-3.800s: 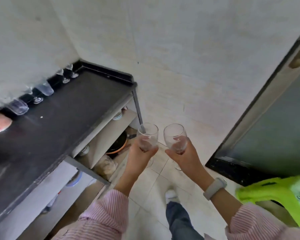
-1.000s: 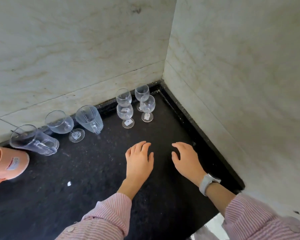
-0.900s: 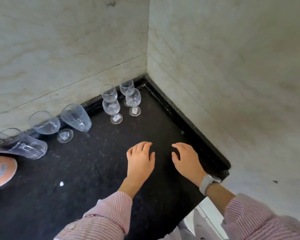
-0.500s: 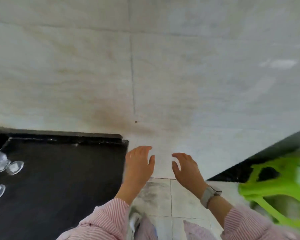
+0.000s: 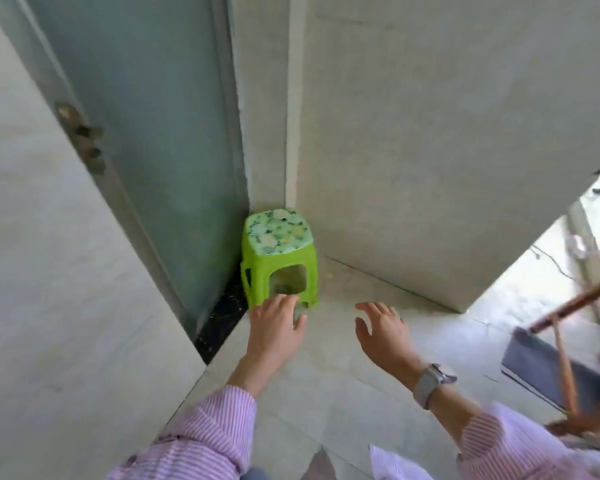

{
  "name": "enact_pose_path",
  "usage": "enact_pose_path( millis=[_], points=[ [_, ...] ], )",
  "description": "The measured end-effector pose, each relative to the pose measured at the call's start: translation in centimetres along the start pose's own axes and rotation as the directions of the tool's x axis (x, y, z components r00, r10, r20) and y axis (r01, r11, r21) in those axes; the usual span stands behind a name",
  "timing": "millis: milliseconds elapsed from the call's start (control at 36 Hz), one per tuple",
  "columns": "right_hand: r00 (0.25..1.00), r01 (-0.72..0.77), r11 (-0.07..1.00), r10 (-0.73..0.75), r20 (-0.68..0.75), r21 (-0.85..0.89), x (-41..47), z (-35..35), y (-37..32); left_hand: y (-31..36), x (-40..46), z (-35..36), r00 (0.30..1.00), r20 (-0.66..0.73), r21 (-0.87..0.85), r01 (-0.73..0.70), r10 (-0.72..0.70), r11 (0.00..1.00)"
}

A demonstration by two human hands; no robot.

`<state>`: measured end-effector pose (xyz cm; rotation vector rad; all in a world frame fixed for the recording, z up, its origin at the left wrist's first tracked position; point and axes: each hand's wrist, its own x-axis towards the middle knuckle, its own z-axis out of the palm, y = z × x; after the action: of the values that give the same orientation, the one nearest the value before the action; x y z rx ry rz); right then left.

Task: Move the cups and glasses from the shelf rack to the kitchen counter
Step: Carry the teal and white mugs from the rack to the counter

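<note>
Glasses out of view, 2 hands (image 5: 278, 327) empty

Green plastic stool (image 5: 278, 261) stands in corner on pale tiled floor (image 5: 326, 375), between grey-green door (image 5: 146, 98) and beige wall (image 5: 430, 133). Daylight at right.

Stool (image 5: 278, 258) in corner (floor level), door (image 5: 146, 109) left

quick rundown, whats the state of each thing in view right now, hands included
left hand: open, fingers spread, holding nothing
right hand: open, fingers spread, holding nothing
green stool: upright on the floor in the corner
door: looks shut
watch: worn on the right wrist
cups and glasses: none in view
</note>
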<state>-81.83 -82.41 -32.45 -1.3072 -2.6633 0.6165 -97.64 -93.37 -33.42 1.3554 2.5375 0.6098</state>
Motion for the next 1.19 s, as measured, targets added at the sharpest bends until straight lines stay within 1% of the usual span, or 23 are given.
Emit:
enact_pose_path(
  millis=[83, 167, 250, 333, 389, 500, 583, 639, 722, 833, 944, 1083, 1194],
  points=[
    [0.985, -0.15, 0.988, 0.153, -0.077, 0.042, -0.7, -3.5, 6.6, 7.0, 3.1, 3.0, 0.982, 0.093, 0.005, -0.168, 0.167, 0.986],
    [0.946, -0.277, 0.956, 0.289, -0.147, 0.096, -1.4, -6.4, 12.3, 13.5, 6.2, 5.7, 0.936, 0.174, 0.026, -0.314, 0.305, 0.949],
    [0.887, -0.382, 0.91, 0.41, -0.213, 0.162, -1.9, -9.3, 17.6, 20.3, 9.4, 8.6, 0.872, 0.234, 0.039, -0.45, 0.43, 0.892],
    [0.812, -0.472, 0.855, 0.516, -0.273, 0.212, -1.9, -12.3, 23.3, 27.9, 12.6, 12.1, 0.786, 0.294, 0.006, -0.57, 0.544, 0.821],
    [0.782, -0.499, 0.834, 0.551, -0.291, 0.236, -1.6, -14.0, 25.8, 31.6, 14.4, 13.6, 0.754, 0.311, -0.02, -0.603, 0.579, 0.797],
    [0.705, -0.564, 0.779, 0.627, -0.331, 0.274, 0.2, -18.2, 33.7, 41.6, 18.7, 17.9, 0.671, 0.324, -0.089, -0.68, 0.667, 0.728],
    [0.635, -0.61, 0.737, 0.675, -0.377, 0.292, 2.1, -22.1, 39.7, 49.6, 22.1, 20.3, 0.593, 0.313, -0.137, -0.745, 0.742, 0.653],
    [0.576, -0.652, 0.69, 0.72, -0.388, 0.312, 3.2, -24.6, 43.0, 54.6, 24.1, 21.6, 0.551, 0.313, -0.167, -0.77, 0.774, 0.616],
    [0.518, -0.694, 0.643, 0.758, -0.396, 0.324, 4.0, -27.9, 47.7, 61.9, 26.3, 23.1, 0.472, 0.304, -0.212, -0.813, 0.828, 0.542],
    [0.429, -0.718, 0.589, 0.793, -0.433, 0.369, 4.0, -31.9, 53.6, 71.0, 27.7, 25.3, 0.356, 0.297, -0.26, -0.863, 0.886, 0.434],
    [0.326, -0.727, 0.534, 0.821, -0.469, 0.432, 3.5, -35.1, 59.1, 79.1, 28.1, 28.0, 0.265, 0.277, -0.35, -0.867, 0.924, 0.354],
    [0.212, -0.706, 0.462, 0.861, -0.463, 0.536, 2.5, -38.7, 66.8, 88.1, 27.1, 32.0, 0.18, 0.288, -0.505, -0.806, 0.941, 0.309],
    [0.118, -0.651, 0.431, 0.871, -0.477, 0.625, 1.6, -41.0, 72.8, 93.9, 26.2, 35.9, 0.146, 0.274, -0.586, -0.759, 0.951, 0.285]
  ],
)
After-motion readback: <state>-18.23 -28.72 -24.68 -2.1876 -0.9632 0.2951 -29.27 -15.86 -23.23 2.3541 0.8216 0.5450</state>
